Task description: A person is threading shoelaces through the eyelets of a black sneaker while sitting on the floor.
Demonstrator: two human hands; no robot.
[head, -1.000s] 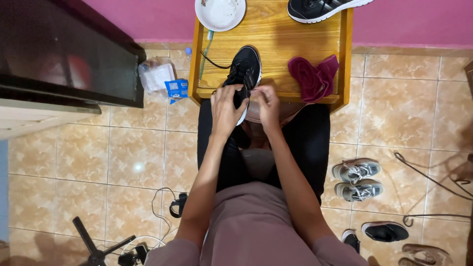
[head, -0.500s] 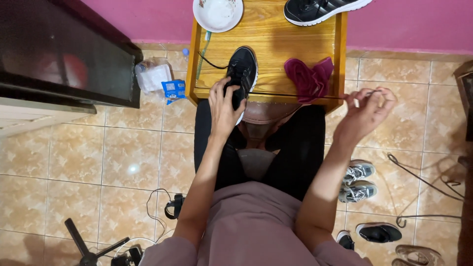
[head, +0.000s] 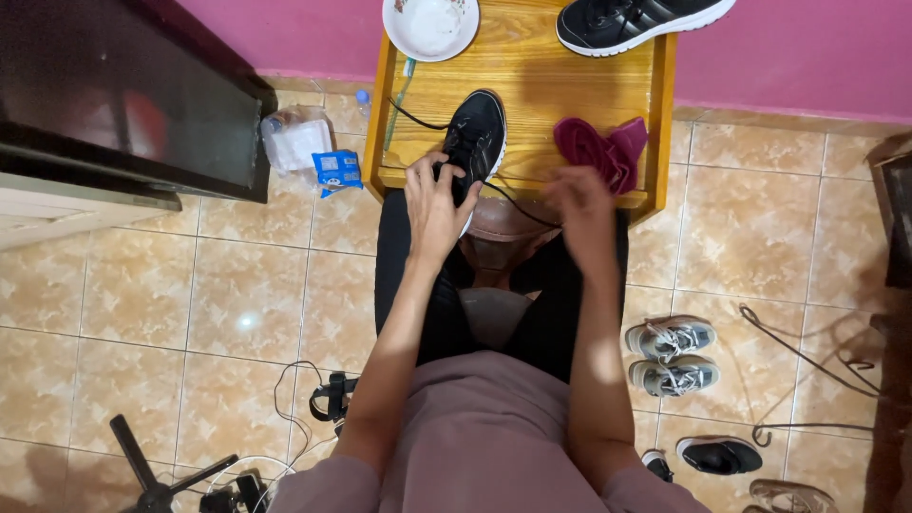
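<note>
- Wooden table [head: 532, 85] against a pink wall: your black sneaker [head: 475, 138] lies at its near edge, long axis running away from you, tilted slightly right.
- Your right hand [head: 581, 204], flung wide half a second ago, is back beside the shoe; blurred, grip unclear.
- Your left hand [head: 435, 204] pinches the lace [head: 518, 204] at the sneaker.

One view only: a head-worn camera looking almost straight down the person's own torso and lap to the tiled floor [head: 237, 304]. It stands at arm's length above the work. The wooden counter [head: 532, 76] fills the top centre of the frame, against a pink wall [head: 788, 47]; a dark cabinet [head: 114, 95] occupies the upper left. Both forearms enter from the bottom edge.
</note>
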